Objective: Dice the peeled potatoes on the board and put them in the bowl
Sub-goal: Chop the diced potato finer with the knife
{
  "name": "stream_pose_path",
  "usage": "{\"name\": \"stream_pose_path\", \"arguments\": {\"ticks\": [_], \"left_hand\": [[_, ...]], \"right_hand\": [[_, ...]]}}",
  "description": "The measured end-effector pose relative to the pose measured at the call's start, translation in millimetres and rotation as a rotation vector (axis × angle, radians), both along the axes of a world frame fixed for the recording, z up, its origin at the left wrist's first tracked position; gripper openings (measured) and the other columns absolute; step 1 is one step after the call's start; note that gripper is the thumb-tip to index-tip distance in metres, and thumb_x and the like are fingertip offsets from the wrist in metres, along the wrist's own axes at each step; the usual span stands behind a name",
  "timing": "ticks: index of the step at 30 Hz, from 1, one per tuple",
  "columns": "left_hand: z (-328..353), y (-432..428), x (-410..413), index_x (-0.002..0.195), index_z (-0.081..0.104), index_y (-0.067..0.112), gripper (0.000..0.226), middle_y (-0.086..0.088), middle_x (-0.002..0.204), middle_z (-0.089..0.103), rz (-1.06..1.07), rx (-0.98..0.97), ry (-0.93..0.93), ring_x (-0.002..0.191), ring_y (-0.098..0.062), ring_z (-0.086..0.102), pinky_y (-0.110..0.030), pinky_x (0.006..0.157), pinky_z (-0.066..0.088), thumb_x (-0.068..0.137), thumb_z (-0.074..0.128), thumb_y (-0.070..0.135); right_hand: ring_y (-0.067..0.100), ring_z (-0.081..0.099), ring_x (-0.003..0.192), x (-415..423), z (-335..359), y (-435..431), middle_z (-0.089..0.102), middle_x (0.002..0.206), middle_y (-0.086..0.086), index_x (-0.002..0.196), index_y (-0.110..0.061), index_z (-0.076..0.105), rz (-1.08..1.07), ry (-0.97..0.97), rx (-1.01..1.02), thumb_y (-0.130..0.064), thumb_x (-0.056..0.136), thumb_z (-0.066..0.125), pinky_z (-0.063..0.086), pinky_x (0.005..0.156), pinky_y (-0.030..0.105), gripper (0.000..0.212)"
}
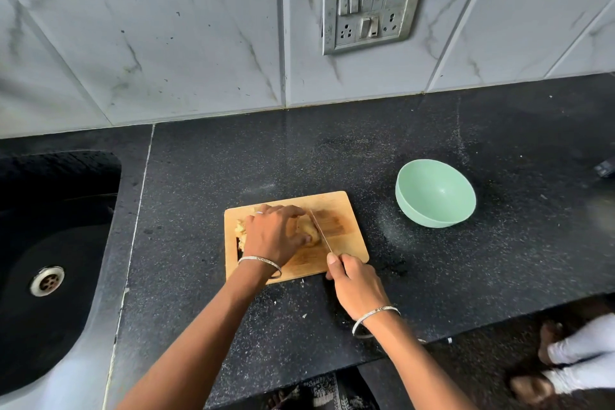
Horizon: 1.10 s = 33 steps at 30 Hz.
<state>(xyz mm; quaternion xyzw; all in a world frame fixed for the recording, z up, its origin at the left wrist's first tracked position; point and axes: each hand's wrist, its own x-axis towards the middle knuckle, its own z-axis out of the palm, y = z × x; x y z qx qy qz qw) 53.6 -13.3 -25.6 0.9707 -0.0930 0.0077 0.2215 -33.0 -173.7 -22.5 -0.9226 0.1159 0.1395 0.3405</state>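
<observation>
The peeled potato (307, 230) lies on the board (347, 210) under the left hand (273, 234), whose curled fingers hold it. The knife (321, 232) blade meets its 3 o'clock side, with the right hand (356, 283) gripping the handle at 5 o'clock. The bowl (429, 215) stands apart at 2 o'clock.

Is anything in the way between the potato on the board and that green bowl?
Nothing visible is. The potato lies on the board under the left hand; the bowl stands apart to its right, only bare counter between.
</observation>
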Motion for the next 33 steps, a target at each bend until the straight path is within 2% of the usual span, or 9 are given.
{"name": "stream_pose_path", "arguments": {"ticks": [5,8,13,19,25,28,33], "left_hand": [[-10.8,-5.7,0.4,0.11,0.062,0.028,0.048,0.005,0.102,0.07,-0.027,-0.168,0.056,0.098,-0.02,0.061,-0.035,0.082,0.048,0.068,0.081,0.04],[-14.5,-7.7,-3.6,0.108,0.061,0.026,0.055,0.005,0.098,0.069,-0.009,-0.197,0.066,0.092,-0.017,0.063,-0.037,0.078,0.053,0.062,0.084,0.045],[-17.4,-8.2,-5.8,0.108,0.063,0.025,0.048,0.005,0.097,0.069,-0.02,-0.247,0.044,0.085,-0.016,0.064,-0.036,0.075,0.054,0.064,0.085,0.031],[-15.7,-9.2,-1.9,0.107,0.067,0.027,0.044,0.002,0.099,0.068,-0.049,-0.256,0.064,0.085,-0.017,0.065,-0.038,0.075,0.056,0.065,0.082,0.027],[-15.4,-4.6,3.5,0.108,0.073,0.024,0.044,0.005,0.107,0.071,-0.06,-0.282,0.122,0.079,-0.011,0.067,-0.032,0.075,0.058,0.066,0.086,0.026],[-11.9,-3.1,3.8,0.109,0.073,0.023,0.044,0.007,0.113,0.07,-0.063,-0.304,0.153,0.076,-0.008,0.068,-0.023,0.076,0.057,0.067,0.086,0.022],[-14.7,-5.4,2.1,0.106,0.074,0.024,0.042,0.004,0.1,0.074,-0.059,-0.287,0.115,0.074,-0.013,0.07,-0.033,0.073,0.059,0.066,0.084,0.024]], "right_hand": [[0.025,0.061,0.087,-2.0,2.9,-4.2,0.068,0.092,0.002,0.091,-0.017,0.064,-0.028,-0.024,0.008,-0.043,0.104,0.026,0.047,0.08,0.037,0.048],[0.025,0.061,0.085,-4.6,1.4,-6.2,0.067,0.091,0.003,0.089,-0.019,0.065,-0.042,-0.012,0.007,-0.045,0.103,0.025,0.047,0.08,0.037,0.05],[0.03,0.061,0.086,-6.7,2.0,-4.1,0.066,0.091,0.007,0.09,-0.018,0.063,-0.037,-0.007,-0.031,-0.045,0.103,0.024,0.047,0.08,0.038,0.05],[0.03,0.06,0.083,-8.2,3.5,-0.8,0.063,0.088,0.009,0.09,-0.015,0.059,-0.03,-0.021,-0.038,-0.046,0.103,0.022,0.048,0.078,0.041,0.05],[0.031,0.058,0.077,-4.8,4.0,6.5,0.059,0.081,0.008,0.081,-0.017,0.048,-0.015,-0.003,-0.067,-0.046,0.103,0.021,0.04,0.065,0.037,0.046],[0.033,0.061,0.081,8.5,8.0,13.1,0.061,0.084,0.01,0.083,-0.017,0.048,-0.022,-0.001,-0.099,-0.045,0.103,0.023,0.043,0.065,0.036,0.043],[0.035,0.062,0.091,15.9,13.7,25.8,0.063,0.096,0.013,0.086,-0.018,0.048,-0.039,0.001,-0.141,-0.044,0.103,0.027,0.041,0.067,0.036,0.038]]}}
